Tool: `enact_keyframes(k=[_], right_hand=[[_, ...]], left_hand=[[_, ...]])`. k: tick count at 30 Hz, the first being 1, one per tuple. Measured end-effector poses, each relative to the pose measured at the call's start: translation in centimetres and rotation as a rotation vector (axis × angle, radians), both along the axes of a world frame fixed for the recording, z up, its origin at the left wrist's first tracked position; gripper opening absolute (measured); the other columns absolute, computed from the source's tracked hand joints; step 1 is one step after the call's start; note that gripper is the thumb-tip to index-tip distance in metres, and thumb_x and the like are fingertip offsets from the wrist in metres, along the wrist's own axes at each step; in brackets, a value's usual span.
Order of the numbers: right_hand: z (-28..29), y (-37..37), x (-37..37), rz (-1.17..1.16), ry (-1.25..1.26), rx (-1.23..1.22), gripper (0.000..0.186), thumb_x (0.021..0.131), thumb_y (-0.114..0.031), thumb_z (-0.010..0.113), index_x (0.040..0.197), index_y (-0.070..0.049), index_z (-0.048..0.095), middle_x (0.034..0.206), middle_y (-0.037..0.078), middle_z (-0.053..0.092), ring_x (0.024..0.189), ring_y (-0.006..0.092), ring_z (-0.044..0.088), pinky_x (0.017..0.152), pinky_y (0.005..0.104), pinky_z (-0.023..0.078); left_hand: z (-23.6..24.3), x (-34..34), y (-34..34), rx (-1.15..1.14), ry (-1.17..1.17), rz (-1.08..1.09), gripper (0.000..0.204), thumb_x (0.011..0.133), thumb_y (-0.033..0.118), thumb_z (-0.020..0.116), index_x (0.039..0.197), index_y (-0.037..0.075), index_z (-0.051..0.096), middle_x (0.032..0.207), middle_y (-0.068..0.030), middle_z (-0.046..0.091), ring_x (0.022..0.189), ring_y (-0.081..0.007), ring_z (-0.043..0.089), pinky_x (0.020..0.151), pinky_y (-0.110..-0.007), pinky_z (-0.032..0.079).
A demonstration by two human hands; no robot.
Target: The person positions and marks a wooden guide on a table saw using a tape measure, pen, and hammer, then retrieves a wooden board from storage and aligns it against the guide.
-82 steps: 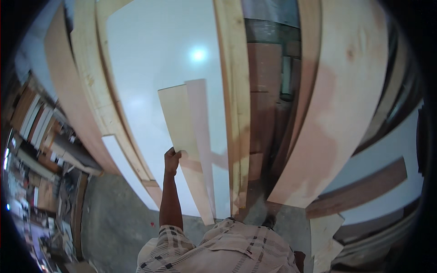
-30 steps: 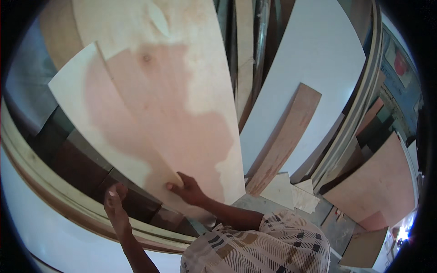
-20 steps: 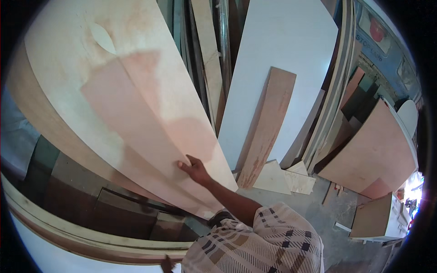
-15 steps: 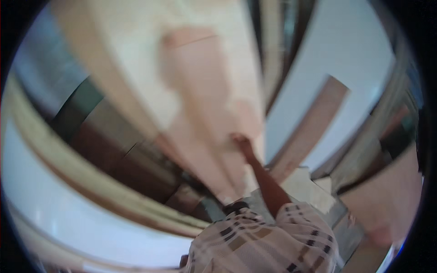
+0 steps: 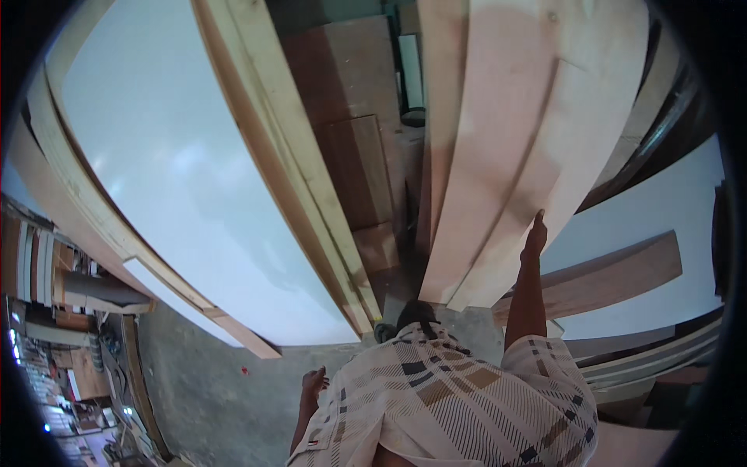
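Note:
My right arm reaches forward, and my right hand is at the face of a tall pale plywood sheet. A finger points up along the wood; the other fingers are poorly seen, and I cannot tell whether they touch it. Beside it on the left stands a pinkish plywood sheet. Low at my left side hangs my left hand, empty, its fingers loosely apart above the concrete floor.
A large glossy white panel with wooden edging leans at the left. Brown boards stand in the gap between. To the right a brown strip lies against another white panel. Stacked boards lie below.
My view has swung left, so the plywood sheets now appear farther right and sharper. The left white panel shows more fully, and my left hand has come into view. My right arm stays extended.

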State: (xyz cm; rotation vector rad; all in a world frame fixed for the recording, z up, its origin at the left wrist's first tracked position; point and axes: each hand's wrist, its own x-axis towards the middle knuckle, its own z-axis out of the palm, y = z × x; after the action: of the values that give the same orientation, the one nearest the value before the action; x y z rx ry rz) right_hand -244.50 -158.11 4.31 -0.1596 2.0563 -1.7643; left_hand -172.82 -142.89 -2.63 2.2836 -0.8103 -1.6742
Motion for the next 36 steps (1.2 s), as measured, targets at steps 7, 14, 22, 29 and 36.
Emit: enact_keyframes(k=[7,14,22,29,36], right_hand=[[-18.6,4.9,4.6,0.48,0.072,0.35,0.022,0.091,-0.027,0.066,0.096,-0.007,0.062,0.08,0.005,0.061,0.062,0.0215,0.065,0.052,0.0336,0.052],[-16.4,-7.8,23.5,0.779,-0.823,-0.18,0.017,0.091,-0.021,0.064,0.098,-0.006,0.064,0.077,0.005,0.064,0.063,0.0152,0.063,0.053,0.0263,0.049],[-19.3,-22.1,28.5,1.151,-0.436,0.264,0.027,0.087,-0.025,0.068,0.099,-0.001,0.063,0.075,0.006,0.065,0.062,0.0153,0.062,0.055,0.0327,0.05],[-31.2,-23.3,21.8,0.97,-0.687,0.525,0.044,0.09,-0.043,0.062,0.119,-0.01,0.057,0.081,0.002,0.061,0.065,0.012,0.059,0.057,0.0271,0.049],[-44.4,-22.6,15.1,0.803,-1.053,0.383,0.044,0.087,-0.051,0.048,0.107,-0.013,0.055,0.081,0.002,0.056,0.064,0.0242,0.055,0.055,0.0389,0.045]], left_hand=[[-3.0,2.4,-1.9,0.027,-0.043,0.088,0.04,0.087,0.039,0.067,0.078,-0.001,0.065,0.064,-0.0106,0.063,0.052,-0.0191,0.06,0.047,-0.033,0.047],[13.7,-0.2,-22.4,-0.849,-0.719,-0.165,0.06,0.088,0.041,0.068,0.123,-0.006,0.054,0.108,-0.0224,0.061,0.102,-0.0353,0.058,0.087,-0.041,0.045],[28.5,-15.0,-41.6,-1.275,-0.878,-0.318,0.102,0.077,0.035,0.079,0.152,0.01,0.014,0.154,-0.0199,0.017,0.142,-0.0384,0.019,0.111,-0.057,0.025],[24.7,-17.7,-45.6,-1.172,-1.122,-0.14,0.107,0.079,0.021,0.075,0.15,-0.002,-0.002,0.15,-0.0306,0.012,0.141,-0.0445,0.015,0.113,-0.055,0.02],[23.2,-18.9,-46.4,-1.072,-1.044,-0.117,0.089,0.087,0.016,0.062,0.147,-0.005,-0.001,0.138,-0.0343,0.026,0.129,-0.0437,0.033,0.107,-0.051,0.028]])
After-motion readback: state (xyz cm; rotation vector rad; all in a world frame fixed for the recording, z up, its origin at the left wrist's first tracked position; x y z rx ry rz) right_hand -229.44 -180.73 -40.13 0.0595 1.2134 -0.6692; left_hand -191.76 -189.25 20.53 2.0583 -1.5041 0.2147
